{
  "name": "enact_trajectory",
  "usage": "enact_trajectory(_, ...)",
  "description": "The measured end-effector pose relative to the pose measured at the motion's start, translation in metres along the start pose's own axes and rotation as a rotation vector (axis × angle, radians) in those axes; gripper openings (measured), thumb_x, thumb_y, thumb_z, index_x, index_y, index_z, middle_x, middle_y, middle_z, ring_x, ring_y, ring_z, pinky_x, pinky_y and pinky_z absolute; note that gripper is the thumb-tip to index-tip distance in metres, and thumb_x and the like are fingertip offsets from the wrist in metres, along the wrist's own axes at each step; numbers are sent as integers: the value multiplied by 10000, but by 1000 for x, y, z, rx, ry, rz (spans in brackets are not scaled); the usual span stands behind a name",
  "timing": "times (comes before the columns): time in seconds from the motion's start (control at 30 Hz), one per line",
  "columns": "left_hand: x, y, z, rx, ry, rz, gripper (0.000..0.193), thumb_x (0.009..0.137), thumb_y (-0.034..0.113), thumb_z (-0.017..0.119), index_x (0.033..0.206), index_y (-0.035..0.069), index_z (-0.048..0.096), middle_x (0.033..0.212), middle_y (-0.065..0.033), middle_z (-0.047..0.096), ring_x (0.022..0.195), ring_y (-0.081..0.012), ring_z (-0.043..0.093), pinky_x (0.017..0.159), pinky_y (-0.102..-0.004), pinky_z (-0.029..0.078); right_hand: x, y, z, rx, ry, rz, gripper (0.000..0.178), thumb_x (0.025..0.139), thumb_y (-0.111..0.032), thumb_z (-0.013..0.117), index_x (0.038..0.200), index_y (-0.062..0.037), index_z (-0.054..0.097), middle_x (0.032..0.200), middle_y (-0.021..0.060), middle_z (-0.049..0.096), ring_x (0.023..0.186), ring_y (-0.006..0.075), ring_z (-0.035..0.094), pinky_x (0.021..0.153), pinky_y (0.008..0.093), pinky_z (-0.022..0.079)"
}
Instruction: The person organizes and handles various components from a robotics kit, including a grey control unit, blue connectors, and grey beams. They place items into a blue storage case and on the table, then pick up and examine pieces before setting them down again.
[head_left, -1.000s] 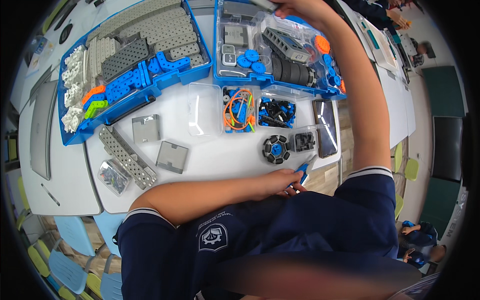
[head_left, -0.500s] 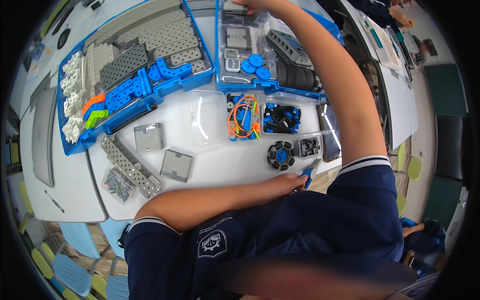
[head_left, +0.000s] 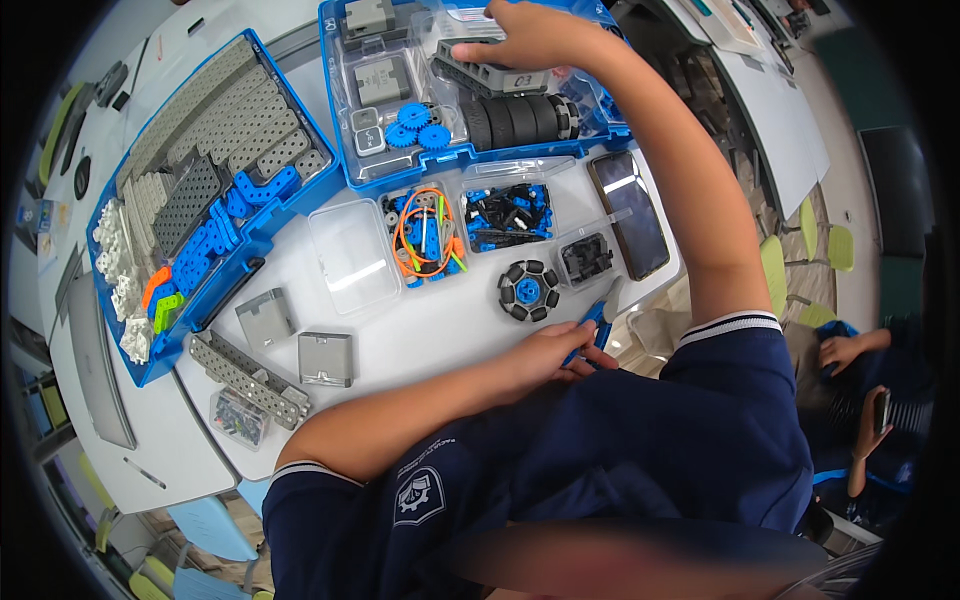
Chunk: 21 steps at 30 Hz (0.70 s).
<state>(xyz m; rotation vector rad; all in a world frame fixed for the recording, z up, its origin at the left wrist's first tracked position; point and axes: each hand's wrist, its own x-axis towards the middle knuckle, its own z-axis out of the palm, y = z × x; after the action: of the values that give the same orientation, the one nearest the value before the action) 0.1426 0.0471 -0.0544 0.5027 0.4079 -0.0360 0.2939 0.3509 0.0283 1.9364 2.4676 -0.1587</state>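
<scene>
My left hand (head_left: 552, 355), near the table's front edge, is closed around blue-handled pliers (head_left: 603, 312), whose grey jaws point away from me. My right hand (head_left: 545, 38) reaches into the far blue bin (head_left: 400, 180) with thumb and fingers spread. Its thumb lies over a grey electronic brick (head_left: 490, 72); the other fingertips are by a clear plastic tray. A grey battery-like block (head_left: 368, 18) sits in that bin's far left corner. Nearby are another grey block (head_left: 382, 80), blue gears (head_left: 415, 125) and black tyres (head_left: 515, 122). A wheel with rollers (head_left: 528, 290) lies beyond the pliers.
A second blue bin (head_left: 290, 215) holds grey beams and coloured pieces. Small clear boxes (head_left: 508, 215) of connectors and a phone (head_left: 630, 215) stand mid-table. Two grey blocks (head_left: 326, 358), a grey beam assembly (head_left: 250, 378) and a small parts box (head_left: 238, 418) lie at left. People sit at right.
My right hand has let go of the grey block in the far bin's corner and moved right and nearer, over the electronic brick. My left hand keeps the pliers. The view has shifted and turned.
</scene>
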Motion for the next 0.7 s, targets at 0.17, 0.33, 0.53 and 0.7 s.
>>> enact_trajectory(0.17,-1,0,0,39,12,15,406,1120,450,372,1206,71,490,1228,-138,695,988,-172,672,871,-308,532,11,7,20,130,16,72,1056,710,-723,770,1322,118,590,1202,325,680,1052,399,725,900,439,579)
enact_trajectory(0.33,-1,0,-2,51,0,33,410,1117,463,375,1202,80,495,1232,-132,693,992,-178,667,884,-316,525,12,-4,3,234,-167,114,942,659,-652,821,1203,103,675,1165,284,697,1012,371,733,854,412,584)
enact_trajectory(0.53,0,-1,-2,54,1,37,425,1114,476,377,1208,78,495,1230,-133,694,985,-179,667,883,-317,523,-13,-3,-46,552,-263,219,556,777,-466,805,1093,-11,767,975,206,732,790,257,700,694,401,558)
enact_trajectory(0.7,-2,2,-1,51,-9,11,414,1119,462,379,1197,77,510,1266,-125,683,1060,-163,680,905,-286,521,-18,-3,-79,744,-90,166,619,773,-539,766,1074,1,756,892,157,661,732,240,642,634,395,519)
